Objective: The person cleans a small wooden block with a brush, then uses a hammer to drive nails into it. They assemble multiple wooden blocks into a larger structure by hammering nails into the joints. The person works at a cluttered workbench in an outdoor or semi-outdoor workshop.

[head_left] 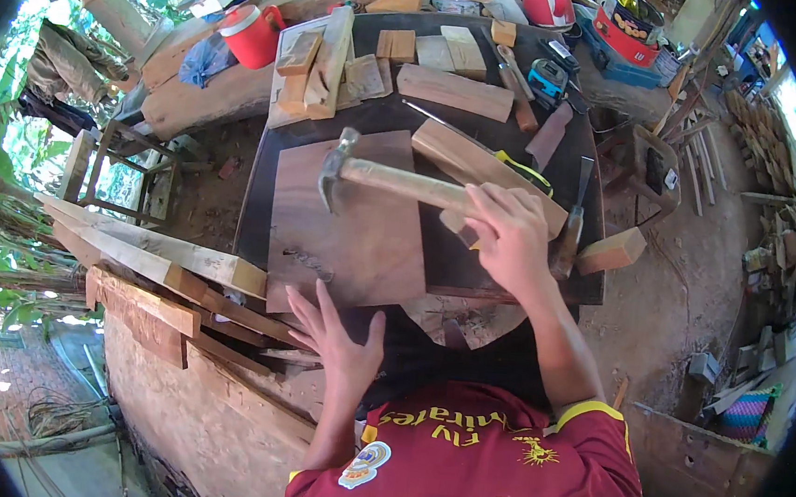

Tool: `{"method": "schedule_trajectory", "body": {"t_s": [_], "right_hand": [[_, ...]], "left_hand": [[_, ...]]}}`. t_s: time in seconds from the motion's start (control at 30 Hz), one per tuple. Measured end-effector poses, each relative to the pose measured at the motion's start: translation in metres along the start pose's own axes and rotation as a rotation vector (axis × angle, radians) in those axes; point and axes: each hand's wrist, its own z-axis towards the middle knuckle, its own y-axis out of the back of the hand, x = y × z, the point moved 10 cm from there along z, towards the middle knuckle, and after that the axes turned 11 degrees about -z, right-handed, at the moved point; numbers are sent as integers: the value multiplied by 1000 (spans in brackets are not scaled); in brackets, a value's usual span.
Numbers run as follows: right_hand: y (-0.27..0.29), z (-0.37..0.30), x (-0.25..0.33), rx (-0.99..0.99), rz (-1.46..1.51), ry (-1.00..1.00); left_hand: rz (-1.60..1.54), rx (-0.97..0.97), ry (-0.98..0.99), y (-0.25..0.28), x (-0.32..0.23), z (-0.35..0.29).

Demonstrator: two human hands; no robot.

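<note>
The right hand (509,237) is closed tight around the wooden handle of a hammer (394,181), fingers wrapped over the far end of the handle. The hammer is held level above the work, its handle running from the hand toward the person's left, and its dark metal head (334,169), claw uppermost, hangs over the upper left part of a wooden board (349,221).

The left hand (340,337) is open, fingers spread and flat, resting at the near edge of that board with the fingertips touching or just over its lower rim (exactly which cannot be told). It grips nothing.

The board is a reddish-brown rectangle with smooth, even grain, lying flat on a dark worktable (519,137). A small dark carved or drawn mark (308,262) sits near its lower left.

Beyond the board, the table carries many short wood offcuts (454,91), a stack of pale blocks (324,65), a blue and black tape measure (549,78) and a chisel (571,227) just right of the right hand.

A red lidded jug (249,33) stands at the far left of the table; its contents are hidden. A red and yellow bucket (629,22) stands at the far right, holding things too small to make out. To the person's left, long planks (155,253) lie stacked over a large log (198,410). The person wears a red and yellow shirt (475,460).
</note>
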Motion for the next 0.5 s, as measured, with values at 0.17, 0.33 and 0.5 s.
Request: {"method": "schedule_trajectory", "body": {"t_s": [0.17,0.33,0.5], "right_hand": [[26,6,-19,-151,69,-94],[5,-39,-53,-73,976,-554],[-5,-53,-6,289,1487,-584]], "left_hand": [[6,3,-66,-2,2,-4],[88,-44,-245,25,-32,11],[77,-106,-404,38,-68,54]]}}
